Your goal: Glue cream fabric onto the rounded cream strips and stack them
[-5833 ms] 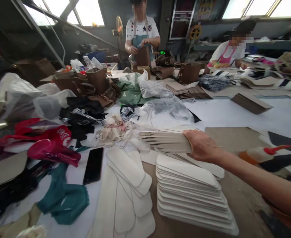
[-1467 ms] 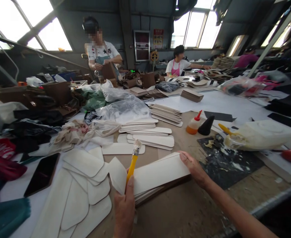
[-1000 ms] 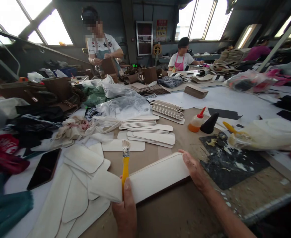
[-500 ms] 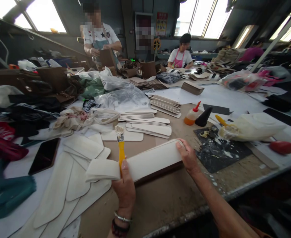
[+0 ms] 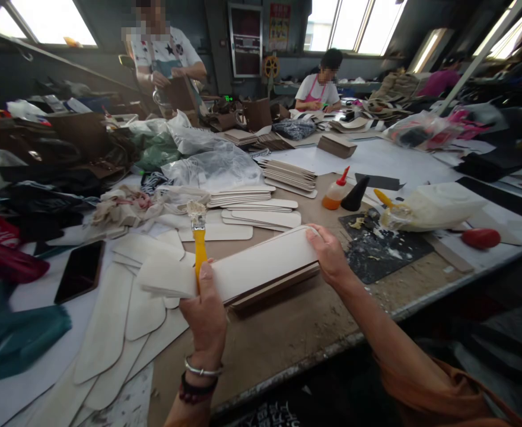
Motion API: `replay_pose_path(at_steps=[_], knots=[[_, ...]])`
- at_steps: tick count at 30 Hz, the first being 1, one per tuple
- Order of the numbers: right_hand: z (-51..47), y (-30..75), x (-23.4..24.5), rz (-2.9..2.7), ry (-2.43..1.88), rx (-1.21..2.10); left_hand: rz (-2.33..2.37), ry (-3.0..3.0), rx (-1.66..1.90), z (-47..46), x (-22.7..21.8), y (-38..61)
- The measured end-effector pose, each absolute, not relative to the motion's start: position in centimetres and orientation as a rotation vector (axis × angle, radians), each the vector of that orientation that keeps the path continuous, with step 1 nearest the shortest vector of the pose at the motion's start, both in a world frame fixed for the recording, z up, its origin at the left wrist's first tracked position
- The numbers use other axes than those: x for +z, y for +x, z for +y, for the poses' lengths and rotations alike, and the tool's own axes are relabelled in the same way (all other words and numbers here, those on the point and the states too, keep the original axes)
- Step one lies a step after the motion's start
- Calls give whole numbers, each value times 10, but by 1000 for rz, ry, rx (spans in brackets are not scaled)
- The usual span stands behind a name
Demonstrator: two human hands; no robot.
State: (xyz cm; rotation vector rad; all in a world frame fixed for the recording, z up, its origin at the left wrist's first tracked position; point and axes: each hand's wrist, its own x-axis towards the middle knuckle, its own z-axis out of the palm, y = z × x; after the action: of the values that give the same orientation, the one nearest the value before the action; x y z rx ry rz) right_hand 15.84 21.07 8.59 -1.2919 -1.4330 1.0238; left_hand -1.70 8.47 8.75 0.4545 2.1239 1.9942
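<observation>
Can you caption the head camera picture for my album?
Left hand and right hand hold pale strips; the left also grips a yellow-handled brush.

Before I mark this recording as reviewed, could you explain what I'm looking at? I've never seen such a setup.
There's no machine: these are a person's bare hands, seen by one camera worn on the head, looking forward and down. The left hand holds a yellow-handled brush, bristles pointing away from the wearer, along with some pale strips. The right hand grips the strips' other end. On the worktable are a phone, loose pale pieces, more in stacks, a red-tipped bottle and a smeared dark board. Two co-workers sit or stand beyond.
</observation>
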Motion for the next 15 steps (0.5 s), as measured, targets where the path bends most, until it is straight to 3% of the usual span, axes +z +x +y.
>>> replay_pose_path(at_steps=[6,15], knots=[[150,191,90,-1387,-1386,976,2164,317,1855,35,89,10],[117,204,24,-1460,-1597,799,2173,311,1732,4,36,24]])
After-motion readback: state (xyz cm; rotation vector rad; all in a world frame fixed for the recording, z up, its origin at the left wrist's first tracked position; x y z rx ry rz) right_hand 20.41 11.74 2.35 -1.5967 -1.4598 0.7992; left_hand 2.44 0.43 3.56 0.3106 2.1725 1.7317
